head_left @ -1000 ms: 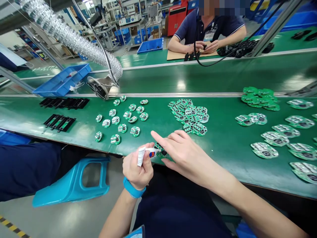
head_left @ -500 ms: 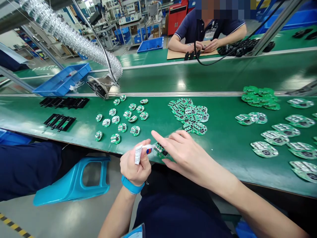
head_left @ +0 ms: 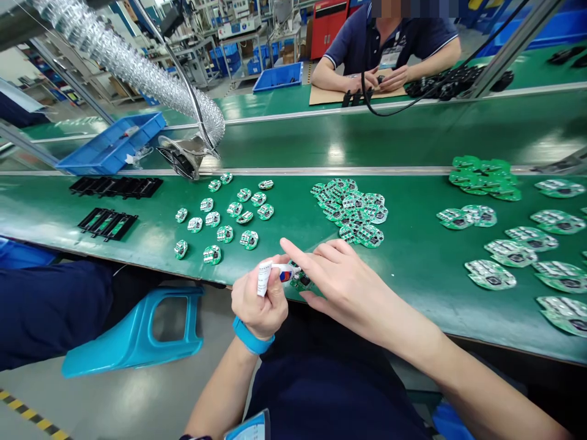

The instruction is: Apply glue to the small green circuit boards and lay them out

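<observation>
left hand (head_left: 259, 299) holds one tube (head_left: 270, 272), right hand (head_left: 343, 281) touches one pcb (head_left: 300, 281).

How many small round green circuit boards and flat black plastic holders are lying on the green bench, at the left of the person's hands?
Small round green circuit boards: 16
Flat black plastic holders: 2
Total: 18

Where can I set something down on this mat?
Bare green mat lies between the central pile of round circuit boards and the larger boards on the right, and a strip left of the small spaced boards. The central pile is most crowded.
</observation>
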A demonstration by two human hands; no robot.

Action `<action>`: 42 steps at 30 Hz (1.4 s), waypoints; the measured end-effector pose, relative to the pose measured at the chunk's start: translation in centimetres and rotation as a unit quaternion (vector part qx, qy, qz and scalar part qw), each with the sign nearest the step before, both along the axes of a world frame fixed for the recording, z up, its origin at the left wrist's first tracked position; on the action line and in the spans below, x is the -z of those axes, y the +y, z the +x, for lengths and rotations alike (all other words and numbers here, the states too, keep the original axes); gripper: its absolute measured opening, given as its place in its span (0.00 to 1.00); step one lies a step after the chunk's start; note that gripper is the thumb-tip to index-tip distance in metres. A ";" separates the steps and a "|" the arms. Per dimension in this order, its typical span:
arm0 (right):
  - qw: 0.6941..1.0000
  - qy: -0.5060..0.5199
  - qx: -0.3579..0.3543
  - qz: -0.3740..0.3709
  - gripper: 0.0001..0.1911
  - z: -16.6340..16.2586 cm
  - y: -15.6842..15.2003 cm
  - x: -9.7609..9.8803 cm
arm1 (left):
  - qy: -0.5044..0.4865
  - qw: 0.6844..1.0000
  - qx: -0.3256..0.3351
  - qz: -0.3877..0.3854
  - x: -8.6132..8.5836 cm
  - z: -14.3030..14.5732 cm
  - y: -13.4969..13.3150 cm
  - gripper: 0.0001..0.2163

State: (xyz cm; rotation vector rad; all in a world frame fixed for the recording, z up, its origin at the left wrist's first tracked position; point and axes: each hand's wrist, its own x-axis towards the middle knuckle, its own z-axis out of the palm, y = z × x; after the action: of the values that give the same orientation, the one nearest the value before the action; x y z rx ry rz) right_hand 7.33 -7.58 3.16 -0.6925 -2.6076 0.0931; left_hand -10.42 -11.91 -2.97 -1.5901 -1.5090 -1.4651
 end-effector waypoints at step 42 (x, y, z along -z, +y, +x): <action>1.000 0.011 -0.001 -0.004 0.45 0.1 0.4 0.6 | -0.011 0.997 0.065 -0.028 0.7 1.2 -2.0 0.08</action>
State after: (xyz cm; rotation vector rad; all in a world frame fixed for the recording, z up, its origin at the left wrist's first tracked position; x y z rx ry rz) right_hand 7.46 -7.20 2.61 -0.6878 -2.5883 0.1124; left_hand -9.18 -13.88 -3.70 -1.7391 -1.4949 -1.5273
